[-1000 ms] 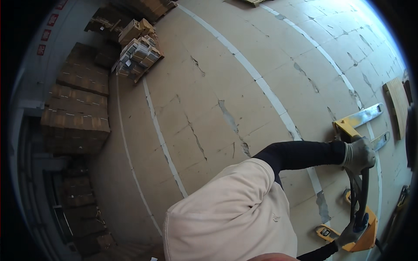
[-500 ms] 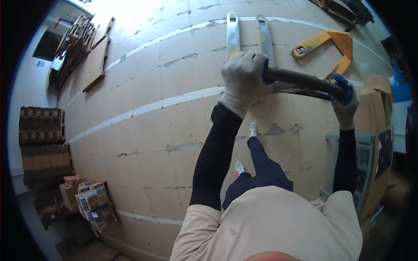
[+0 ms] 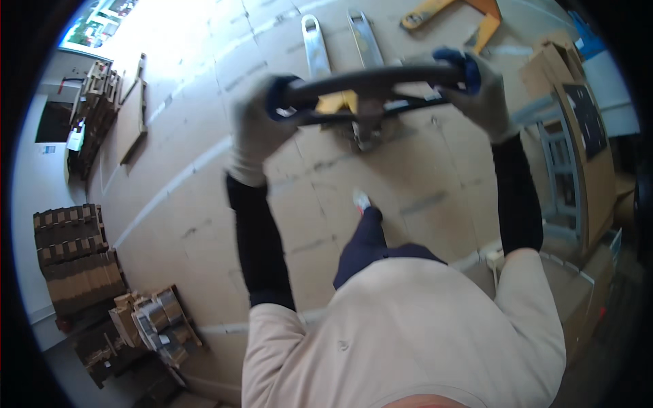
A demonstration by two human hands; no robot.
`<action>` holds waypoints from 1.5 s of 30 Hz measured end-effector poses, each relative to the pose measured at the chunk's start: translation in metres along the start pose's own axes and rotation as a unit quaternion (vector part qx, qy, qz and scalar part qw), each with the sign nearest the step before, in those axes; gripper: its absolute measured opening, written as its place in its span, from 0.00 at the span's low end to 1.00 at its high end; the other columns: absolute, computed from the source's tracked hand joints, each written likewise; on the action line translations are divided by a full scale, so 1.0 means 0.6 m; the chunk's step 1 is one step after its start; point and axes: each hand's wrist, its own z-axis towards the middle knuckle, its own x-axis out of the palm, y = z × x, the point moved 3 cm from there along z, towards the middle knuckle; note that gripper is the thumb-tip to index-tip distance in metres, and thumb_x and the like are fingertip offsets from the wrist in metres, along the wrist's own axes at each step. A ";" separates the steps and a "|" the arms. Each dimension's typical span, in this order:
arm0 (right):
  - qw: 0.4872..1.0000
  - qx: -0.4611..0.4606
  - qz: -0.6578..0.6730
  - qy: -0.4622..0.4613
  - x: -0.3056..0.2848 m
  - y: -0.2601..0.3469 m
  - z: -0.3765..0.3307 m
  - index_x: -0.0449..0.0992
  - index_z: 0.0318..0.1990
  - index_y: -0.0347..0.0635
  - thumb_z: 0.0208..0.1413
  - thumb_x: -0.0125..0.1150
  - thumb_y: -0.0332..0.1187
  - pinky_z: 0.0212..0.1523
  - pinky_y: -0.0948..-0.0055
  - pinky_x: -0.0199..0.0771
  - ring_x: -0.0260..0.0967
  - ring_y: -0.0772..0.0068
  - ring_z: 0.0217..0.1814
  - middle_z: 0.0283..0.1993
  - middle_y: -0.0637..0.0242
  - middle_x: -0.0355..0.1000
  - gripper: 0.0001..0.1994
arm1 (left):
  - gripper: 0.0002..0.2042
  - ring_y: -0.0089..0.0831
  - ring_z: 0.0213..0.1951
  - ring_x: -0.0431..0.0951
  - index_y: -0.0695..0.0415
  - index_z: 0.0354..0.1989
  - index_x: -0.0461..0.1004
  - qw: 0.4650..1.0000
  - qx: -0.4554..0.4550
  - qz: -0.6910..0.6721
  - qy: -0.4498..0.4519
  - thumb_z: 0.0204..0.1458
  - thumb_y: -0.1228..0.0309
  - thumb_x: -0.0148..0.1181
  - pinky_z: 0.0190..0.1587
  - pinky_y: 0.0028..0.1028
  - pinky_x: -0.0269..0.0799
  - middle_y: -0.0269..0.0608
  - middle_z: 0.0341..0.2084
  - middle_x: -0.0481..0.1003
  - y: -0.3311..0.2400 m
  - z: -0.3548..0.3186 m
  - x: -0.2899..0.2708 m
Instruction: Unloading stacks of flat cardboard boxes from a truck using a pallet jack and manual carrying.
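Note:
Both gloved hands grip the dark loop handle (image 3: pixel 381 78) of a pallet jack, one at each end. My left hand (image 3: pixel 257 126), in a grey-white glove with blue, closes round the left end and is smeared by motion. Round the right end wraps my right hand (image 3: pixel 481 98), its blue-tipped fingers over the bar. Beneath the handle shows the yellow body (image 3: pixel 337 102) of the jack. Two worn, silvery forks, the left fork (image 3: pixel 315 51) and the right fork (image 3: pixel 365 41), point away from me. The handle hides part of the body.
Another orange pallet jack (image 3: pixel 486 24) stands at the far right. Nearer on the right are cardboard boxes (image 3: pixel 544 71) and a grey metal frame (image 3: pixel 561 170). Wooden pallets (image 3: pixel 98 112) lean on the left wall. Stacked pallets (image 3: pixel 71 231) and wrapped boxes (image 3: pixel 160 319) line the left side.
The handle has swung left in view and now lies nearly level across it. My left hand moved left and slightly down; my right moved left and up. The forks shifted left.

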 end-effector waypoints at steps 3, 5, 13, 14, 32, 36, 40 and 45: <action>0.958 0.060 0.269 0.081 -0.028 0.049 -0.098 0.73 0.50 0.33 0.48 0.70 0.21 0.49 0.73 0.77 0.75 0.74 0.48 0.47 0.63 0.76 0.20 | 0.22 0.29 0.43 0.80 0.67 0.51 0.72 0.979 -0.107 -0.153 0.081 0.45 0.84 0.67 0.47 0.26 0.78 0.41 0.40 0.79 -0.047 -0.099 -0.026; 0.968 0.131 0.079 0.198 -0.073 0.096 -0.149 0.73 0.40 0.34 0.47 0.73 0.27 0.34 0.78 0.73 0.69 0.83 0.32 0.34 0.70 0.73 0.15 | 0.19 0.29 0.42 0.81 0.65 0.49 0.73 0.986 -0.100 -0.108 0.073 0.46 0.83 0.66 0.47 0.26 0.77 0.41 0.39 0.80 -0.085 -0.158 -0.030; 0.938 0.161 0.305 0.013 -0.082 0.253 -0.424 0.73 0.37 0.36 0.45 0.68 0.20 0.36 0.79 0.74 0.71 0.81 0.35 0.30 0.69 0.73 0.12 | 0.11 0.24 0.31 0.80 0.57 0.34 0.81 0.980 -0.024 0.111 -0.165 0.40 0.74 0.74 0.38 0.24 0.75 0.35 0.28 0.81 -0.272 -0.395 -0.042; 0.978 0.096 0.187 0.010 -0.091 0.277 -0.466 0.73 0.37 0.37 0.47 0.68 0.21 0.35 0.79 0.76 0.74 0.78 0.35 0.32 0.68 0.75 0.11 | 0.11 0.24 0.31 0.80 0.58 0.33 0.80 0.980 -0.010 0.121 -0.157 0.41 0.74 0.74 0.38 0.24 0.75 0.36 0.28 0.81 -0.296 -0.431 -0.049; 0.966 0.060 0.224 -0.117 -0.063 0.846 -0.918 0.76 0.32 0.39 0.38 0.76 0.30 0.32 0.75 0.74 0.74 0.75 0.27 0.26 0.64 0.74 0.14 | 0.08 0.21 0.28 0.73 0.61 0.28 0.76 0.962 -0.028 0.062 -0.265 0.48 0.74 0.71 0.34 0.24 0.71 0.34 0.25 0.78 -0.511 -0.971 -0.248; 0.958 0.080 0.268 -0.064 -0.046 0.984 -0.995 0.76 0.33 0.40 0.38 0.76 0.33 0.31 0.73 0.75 0.76 0.67 0.27 0.27 0.60 0.76 0.15 | 0.05 0.24 0.32 0.77 0.62 0.30 0.75 0.960 -0.053 0.049 -0.271 0.49 0.77 0.67 0.38 0.27 0.76 0.38 0.30 0.79 -0.538 -1.092 -0.314; 0.958 0.066 0.278 -0.011 -0.037 1.101 -1.080 0.76 0.34 0.40 0.37 0.75 0.33 0.34 0.70 0.75 0.77 0.62 0.29 0.28 0.58 0.76 0.16 | 0.04 0.30 0.37 0.79 0.63 0.34 0.75 0.954 -0.105 0.015 -0.280 0.50 0.83 0.60 0.44 0.30 0.78 0.41 0.34 0.78 -0.562 -1.229 -0.374; 0.944 0.039 0.328 0.016 -0.034 1.243 -1.177 0.77 0.35 0.40 0.37 0.75 0.35 0.37 0.68 0.75 0.76 0.54 0.31 0.29 0.54 0.76 0.17 | 0.05 0.38 0.44 0.79 0.66 0.37 0.73 0.940 -0.147 -0.083 -0.296 0.55 0.82 0.51 0.53 0.36 0.76 0.50 0.39 0.77 -0.603 -1.389 -0.470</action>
